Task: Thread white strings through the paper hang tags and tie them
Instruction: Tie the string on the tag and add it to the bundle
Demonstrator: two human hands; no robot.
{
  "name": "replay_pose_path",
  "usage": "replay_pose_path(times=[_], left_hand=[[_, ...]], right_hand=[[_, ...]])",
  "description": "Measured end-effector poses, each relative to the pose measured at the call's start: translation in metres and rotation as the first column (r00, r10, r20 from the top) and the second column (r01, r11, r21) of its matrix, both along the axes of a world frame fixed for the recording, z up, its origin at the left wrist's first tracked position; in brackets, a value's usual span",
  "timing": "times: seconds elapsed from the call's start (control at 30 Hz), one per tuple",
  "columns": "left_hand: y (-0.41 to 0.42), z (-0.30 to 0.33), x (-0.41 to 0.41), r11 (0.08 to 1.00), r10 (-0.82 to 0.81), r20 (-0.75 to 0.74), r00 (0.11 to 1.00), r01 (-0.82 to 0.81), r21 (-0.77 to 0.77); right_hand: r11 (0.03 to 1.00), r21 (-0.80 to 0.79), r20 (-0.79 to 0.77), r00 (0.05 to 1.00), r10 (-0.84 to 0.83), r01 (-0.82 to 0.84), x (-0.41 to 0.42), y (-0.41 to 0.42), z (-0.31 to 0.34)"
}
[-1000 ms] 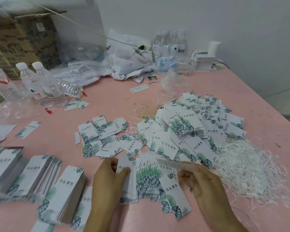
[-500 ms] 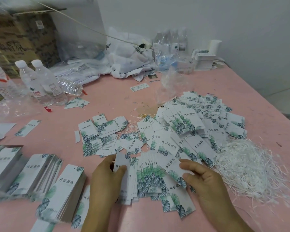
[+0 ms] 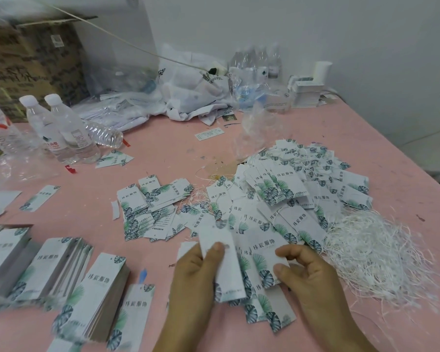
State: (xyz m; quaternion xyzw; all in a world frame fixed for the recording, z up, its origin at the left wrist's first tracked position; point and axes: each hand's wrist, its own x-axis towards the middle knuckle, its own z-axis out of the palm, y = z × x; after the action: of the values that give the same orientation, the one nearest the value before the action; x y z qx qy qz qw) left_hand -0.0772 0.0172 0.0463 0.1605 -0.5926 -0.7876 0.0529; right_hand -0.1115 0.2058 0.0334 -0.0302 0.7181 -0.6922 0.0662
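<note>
Head view: my left hand [image 3: 197, 273] pinches one tag [image 3: 220, 252], thumb on top. My right hand [image 3: 306, 273] curls its fingers onto the fanned tags [image 3: 261, 252] just beside it. The string pile [image 3: 374, 250] lies right of those tags on the pink surface [image 3: 163, 158].

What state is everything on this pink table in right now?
Left hand: grips a tag.
Held tag: lifted, blank side up.
Right hand: pinches fanned tags.
String pile: loose, tangled.
Stacked tags: neat, unstrung.
Two bottles: upright, capped.
Third bottle: lying down.
</note>
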Motion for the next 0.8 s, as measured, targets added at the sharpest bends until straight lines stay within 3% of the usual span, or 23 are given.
replay_pose_path(times=[0.2, 0.4, 0.5, 0.63, 0.7, 0.8], left_hand=[[0.029, -0.007, 0.004, 0.989, 0.004, -0.046, 0.999, -0.011, -0.148], [0.035, -0.006, 0.005, 0.975, 0.078, -0.091, 0.993, -0.095, -0.202], [0.035, -0.006, 0.004, 0.991, 0.073, -0.046, 0.996, -0.078, -0.106], [0.033, -0.004, 0.002, 0.978, -0.098, 0.008, 0.995, 0.094, 0.187], [0.034, -0.003, 0.002, 0.956, -0.125, 0.019, 0.992, 0.115, 0.271], [0.037, -0.006, 0.0, 0.934, -0.127, 0.001, 0.992, 0.119, 0.338]], right_hand=[[0.997, -0.08, -0.057, 0.998, 0.015, -0.019, 0.018, -0.016, 0.008], [0.976, -0.213, 0.005, 0.999, 0.05, -0.047, 0.022, -0.018, 0.007], [0.96, -0.265, 0.029, 0.995, 0.098, -0.087, 0.02, -0.017, 0.011], [0.942, -0.314, 0.069, 0.986, 0.151, -0.122, 0.018, -0.017, 0.01], [0.959, -0.241, 0.064, 0.983, 0.172, -0.153, 0.015, -0.015, 0.011], [0.987, 0.137, -0.011, 0.997, 0.082, -0.08, 0.006, 0.001, 0.015]])
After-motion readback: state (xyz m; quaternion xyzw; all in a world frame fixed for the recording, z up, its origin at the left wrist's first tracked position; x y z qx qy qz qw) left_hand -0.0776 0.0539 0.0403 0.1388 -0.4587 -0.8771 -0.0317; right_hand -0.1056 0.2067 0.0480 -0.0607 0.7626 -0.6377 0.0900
